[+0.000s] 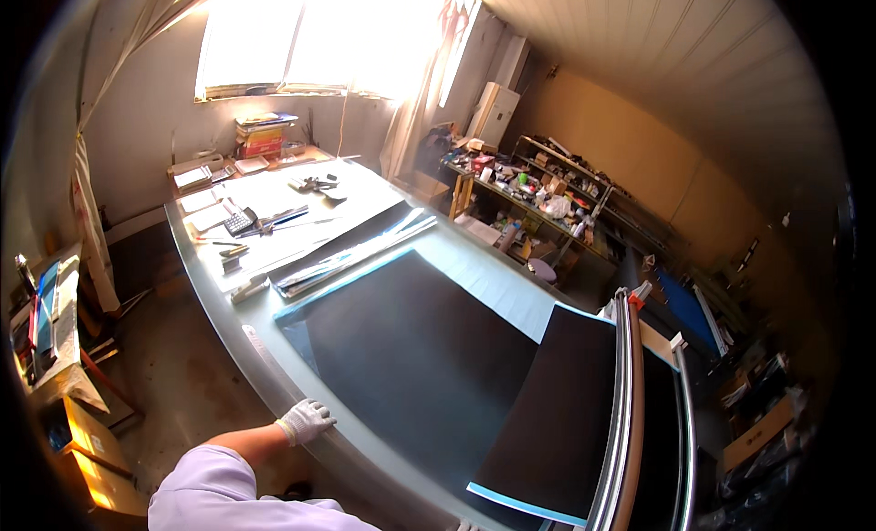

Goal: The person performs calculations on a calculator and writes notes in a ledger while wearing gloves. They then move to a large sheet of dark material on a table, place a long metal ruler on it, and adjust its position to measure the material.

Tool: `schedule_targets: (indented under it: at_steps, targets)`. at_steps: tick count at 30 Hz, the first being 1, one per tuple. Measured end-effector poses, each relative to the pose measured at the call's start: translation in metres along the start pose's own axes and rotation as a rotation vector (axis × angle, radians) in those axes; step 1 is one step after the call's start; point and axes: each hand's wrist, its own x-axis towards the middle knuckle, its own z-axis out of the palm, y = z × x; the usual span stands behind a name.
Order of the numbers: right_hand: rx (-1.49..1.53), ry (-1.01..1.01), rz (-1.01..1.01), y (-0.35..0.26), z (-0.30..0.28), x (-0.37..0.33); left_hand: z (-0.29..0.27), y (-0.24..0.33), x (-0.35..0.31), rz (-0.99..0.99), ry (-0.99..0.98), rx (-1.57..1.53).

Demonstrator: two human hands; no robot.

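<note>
My left hand point(307, 421), in a white knit glove, rests on the near edge of a long worktable point(290, 367). Its fingers lie on the tabletop with nothing in them. Only a sliver of my right hand point(466, 526), gloved too, shows at the lower edge beside the table; its fingers are hidden. Beyond both hands a large dark sheet point(415, 348) lies flat on the pale blue surface. To its right, a second dark sheet point(557, 403) with light blue edge strips runs up to a metal roller bar point(623, 412) across the table. A flat ruler-like strip point(265, 350) lies along the near edge.
Folded glossy film point(356, 253), a calculator point(241, 222) and papers cover the table's far left end. Stacked books point(263, 137) stand near the window. A cluttered bench point(529, 198) and shelves are behind. Yellow boxes point(96, 449) sit at left on the floor.
</note>
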Motion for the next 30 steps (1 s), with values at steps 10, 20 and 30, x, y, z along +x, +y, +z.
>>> schedule_targets:
  at_steps: [10,20,30]
  targets:
    - [-0.034,-0.334,0.139,-0.111,-0.078,0.042,0.033,-0.071,-0.022,-0.239,0.142,-0.034]
    - [-0.065,-0.210,0.218,-0.124,-0.057,0.046,0.028,-0.075,-0.019,-0.237,0.154,-0.103]
    - [-0.136,-0.151,0.261,-0.133,-0.053,0.049,0.024,-0.077,-0.019,-0.238,0.181,-0.126]
